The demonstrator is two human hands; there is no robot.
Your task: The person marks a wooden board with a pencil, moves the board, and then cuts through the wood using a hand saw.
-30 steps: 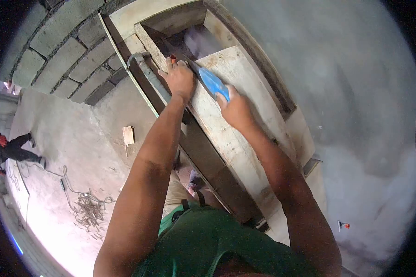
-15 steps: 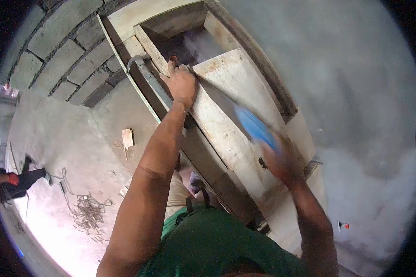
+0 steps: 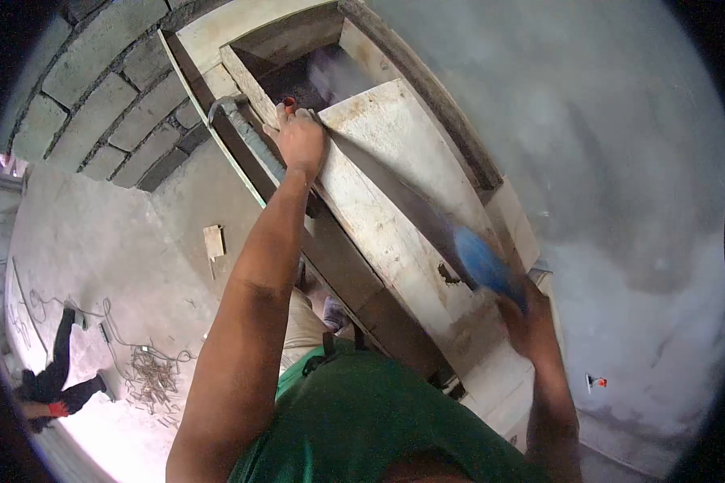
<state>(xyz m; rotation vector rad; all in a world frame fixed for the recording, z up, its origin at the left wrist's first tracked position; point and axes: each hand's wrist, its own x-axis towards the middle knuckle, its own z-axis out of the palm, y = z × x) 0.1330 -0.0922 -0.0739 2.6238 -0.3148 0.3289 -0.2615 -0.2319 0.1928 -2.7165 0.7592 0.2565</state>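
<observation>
The left hand point(image 3: 300, 138) lay on the top corner of a pale board point(image 3: 415, 153). Its fingers were curled over the edge and shut tight on it, which looked like a way to pin the sheet so it could not shake. The right hand point(image 3: 530, 326) was closed round the blue handle of a saw point(image 3: 403, 201), though blur hid the single fingers. The blade ran slantwise along the board's face, with its tip just beside the left hand and its handle low, near the board's bottom end. That left most of the blade's length lying on the wood.

The board leaned in a wooden frame point(image 3: 242, 24) set against a grey plastered wall point(image 3: 620, 121). The frame's rails hemmed it in on both long sides. To the right there was little room, as the handle sat near the rail and the wall. The left hand was the nearest thing to the blade's tip. I could not tell how deep the dark hollow behind the board's top edge went.

To the left the frame dropped away to a floor point(image 3: 121, 241) well below, beside a block wall point(image 3: 97, 88). A wood scrap point(image 3: 213, 240) and a tangle of wire point(image 3: 153, 374) lay there, and another person point(image 3: 52, 386) was well apart.
</observation>
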